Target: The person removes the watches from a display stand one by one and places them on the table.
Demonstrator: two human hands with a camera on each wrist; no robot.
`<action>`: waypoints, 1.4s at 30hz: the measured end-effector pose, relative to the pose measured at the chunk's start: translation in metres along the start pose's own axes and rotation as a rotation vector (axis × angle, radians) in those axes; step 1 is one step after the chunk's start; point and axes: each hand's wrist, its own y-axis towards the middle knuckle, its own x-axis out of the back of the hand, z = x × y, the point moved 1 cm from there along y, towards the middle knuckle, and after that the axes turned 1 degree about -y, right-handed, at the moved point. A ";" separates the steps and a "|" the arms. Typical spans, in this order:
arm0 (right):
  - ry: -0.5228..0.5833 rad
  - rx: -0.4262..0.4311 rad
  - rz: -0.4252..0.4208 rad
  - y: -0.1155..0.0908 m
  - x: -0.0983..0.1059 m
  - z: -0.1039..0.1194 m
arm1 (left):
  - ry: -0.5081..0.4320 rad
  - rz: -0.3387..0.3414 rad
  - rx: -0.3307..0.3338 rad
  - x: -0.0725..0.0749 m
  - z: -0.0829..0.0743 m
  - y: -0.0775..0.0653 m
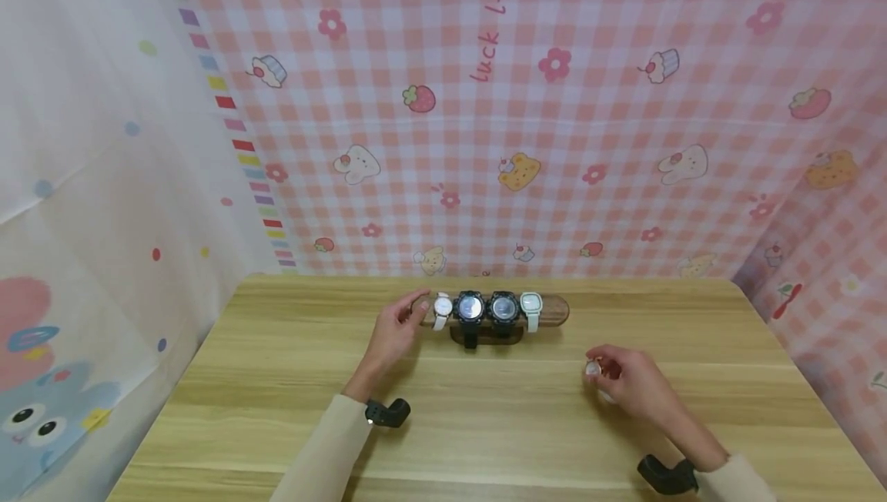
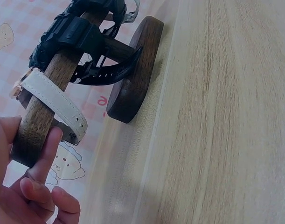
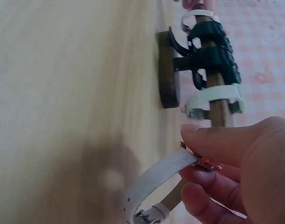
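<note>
A wooden watch stand (image 1: 554,311) stands at the back of the table. On its bar sit a white-strapped watch (image 1: 442,307), two black watches (image 1: 470,308) (image 1: 503,308) and a pale green square watch (image 1: 531,303). My left hand (image 1: 396,332) grips the bar's left end, thumb on one side and a finger on the other in the left wrist view. To the right of the stand and nearer me, my right hand (image 1: 634,383) pinches a white-strapped watch (image 3: 163,170) by its case. Its strap hangs in a buckled loop, clear of the stand.
The light wooden table (image 1: 485,425) reaches back to a pink checked cloth (image 1: 443,140). A white patterned cloth (image 1: 104,179) hangs at the left. Black camera mounts (image 1: 388,413) (image 1: 667,475) are worn on both wrists. The bar's right end carries no watch.
</note>
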 end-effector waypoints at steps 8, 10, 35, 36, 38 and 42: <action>0.014 -0.028 0.038 0.001 -0.015 0.000 | 0.011 0.006 0.020 0.001 -0.001 0.000; 0.020 -0.042 0.043 0.001 -0.018 0.000 | 0.008 0.005 0.020 0.000 -0.001 -0.001; -0.071 -0.082 0.047 0.000 -0.035 -0.002 | -0.024 0.000 0.015 0.000 0.001 0.000; -0.070 -0.082 0.049 0.000 -0.036 -0.002 | -0.024 -0.002 0.019 0.000 0.001 -0.001; -0.065 -0.078 0.052 0.000 -0.036 -0.002 | -0.026 -0.004 0.025 -0.001 0.001 -0.001; -0.057 -0.070 0.055 0.001 -0.035 -0.002 | -0.029 -0.004 0.025 0.000 0.000 -0.002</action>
